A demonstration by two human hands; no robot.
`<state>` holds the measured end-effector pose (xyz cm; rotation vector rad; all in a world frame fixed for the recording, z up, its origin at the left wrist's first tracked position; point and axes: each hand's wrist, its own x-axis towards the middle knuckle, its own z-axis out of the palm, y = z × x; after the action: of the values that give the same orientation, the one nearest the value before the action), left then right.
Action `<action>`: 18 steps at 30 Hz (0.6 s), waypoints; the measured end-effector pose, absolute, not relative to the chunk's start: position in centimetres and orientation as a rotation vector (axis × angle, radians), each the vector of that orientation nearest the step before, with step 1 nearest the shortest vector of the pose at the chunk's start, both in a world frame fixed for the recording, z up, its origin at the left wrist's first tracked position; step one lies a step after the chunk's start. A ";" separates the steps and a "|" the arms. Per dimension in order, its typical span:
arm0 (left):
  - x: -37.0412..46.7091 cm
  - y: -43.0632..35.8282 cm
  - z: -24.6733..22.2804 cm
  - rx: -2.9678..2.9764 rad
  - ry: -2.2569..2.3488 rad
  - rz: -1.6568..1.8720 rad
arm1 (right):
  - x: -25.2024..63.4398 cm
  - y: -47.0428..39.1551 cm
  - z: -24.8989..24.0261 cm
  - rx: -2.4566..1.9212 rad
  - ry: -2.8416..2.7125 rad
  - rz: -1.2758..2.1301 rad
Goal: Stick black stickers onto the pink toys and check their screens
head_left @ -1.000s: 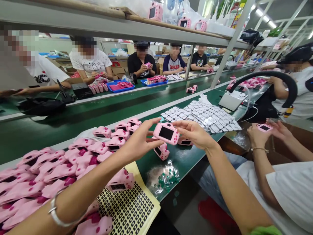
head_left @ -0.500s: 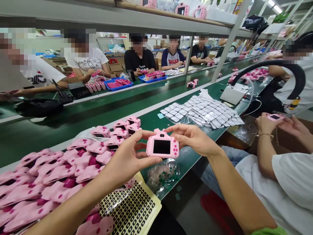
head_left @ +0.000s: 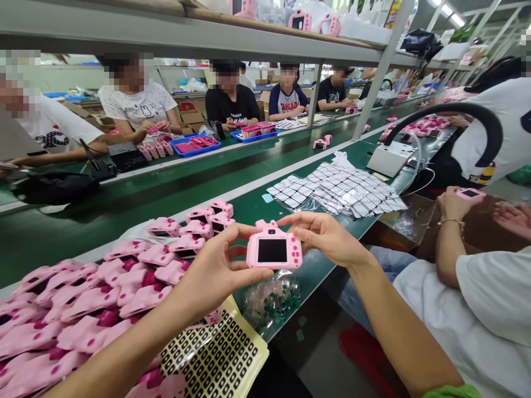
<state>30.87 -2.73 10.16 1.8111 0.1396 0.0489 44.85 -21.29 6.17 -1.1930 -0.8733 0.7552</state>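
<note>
A pink toy camera [head_left: 272,250] is held up in front of me, its dark screen and magenta buttons facing me. My left hand [head_left: 222,260] grips its left side, thumb along the bottom edge and fingers at the top and behind. My right hand [head_left: 327,237] pinches its upper right corner between thumb and fingers. Below the camera lies a clear plastic bag [head_left: 271,298] with small green pieces. Under my left forearm is a yellow-backed sheet [head_left: 215,354] of black stickers. A heap of pink toy cameras [head_left: 91,298] spreads to the left.
White label sheets [head_left: 340,185] lie on the green bench beyond my hands. A white box [head_left: 390,158] with a black hose [head_left: 452,108] stands farther right. A co-worker's hand [head_left: 452,204] at right holds another pink camera. Several people sit across the belt, below an overhead shelf [head_left: 207,33].
The view has shifted slightly, while my hands keep the camera in nearly the same pose. The co-worker's far hand at right has moved away from the camera in the other hand.
</note>
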 end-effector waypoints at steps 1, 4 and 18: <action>31.0 -2.8 10.2 1.817 0.142 0.047 | 44.9 -21.4 6.2 -1.189 -0.875 0.755; 31.3 -3.1 10.4 1.837 0.148 0.046 | 45.2 -21.6 6.1 -1.193 -0.863 0.748; 29.5 -4.1 7.6 1.757 0.268 -0.061 | 41.3 -21.0 1.8 -0.947 -0.519 0.804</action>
<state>29.53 -4.06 7.61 1.7568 0.2683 -0.0607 41.31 -21.01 1.84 -0.9472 -0.5187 0.8037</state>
